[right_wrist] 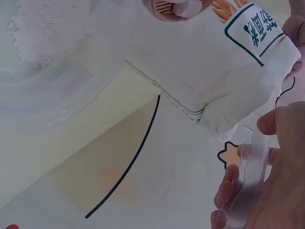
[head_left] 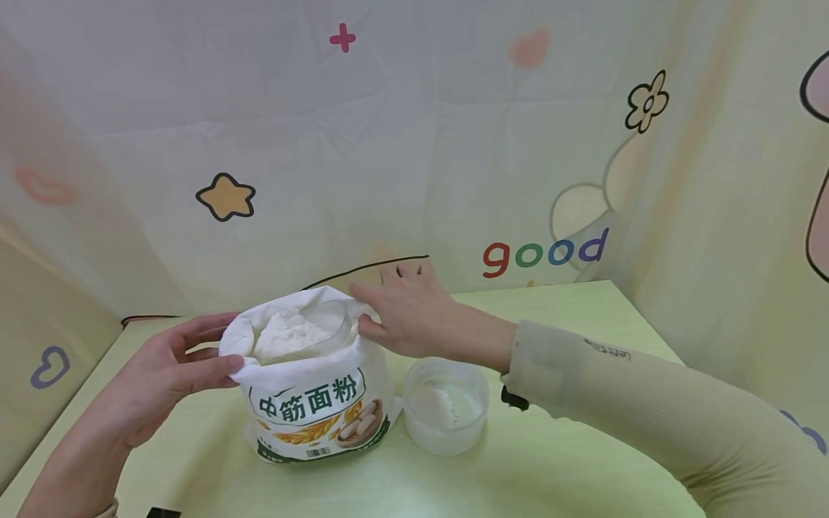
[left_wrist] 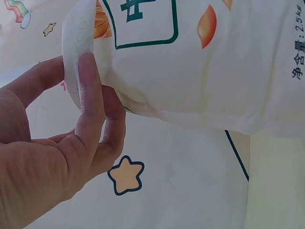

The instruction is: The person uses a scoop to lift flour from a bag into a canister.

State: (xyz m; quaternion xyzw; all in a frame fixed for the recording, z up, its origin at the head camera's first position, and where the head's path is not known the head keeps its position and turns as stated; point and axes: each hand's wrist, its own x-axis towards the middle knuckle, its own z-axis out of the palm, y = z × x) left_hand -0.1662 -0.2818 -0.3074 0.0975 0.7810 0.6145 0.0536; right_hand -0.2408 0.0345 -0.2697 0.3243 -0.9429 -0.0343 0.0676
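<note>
A white flour bag [head_left: 311, 403] with green lettering stands upright on the table, its top edge folded outward. My left hand [head_left: 162, 374] pinches the rolled rim at the left, thumb in front and fingers behind, as the left wrist view also shows. At the opposite side of the bag's mouth, my right hand [head_left: 414, 309] grips the clear handle of a plastic scoop [right_wrist: 255, 157]. The scoop's transparent bowl lies inside the bag, tilted against heaped white flour [head_left: 291, 334]; its lower part is hidden.
Right of the bag, close beside it, a round translucent tub [head_left: 447, 435] holds some flour. Both stand on a pale green table [head_left: 550, 460]. A printed curtain [head_left: 388, 165] hangs behind the table and along its sides.
</note>
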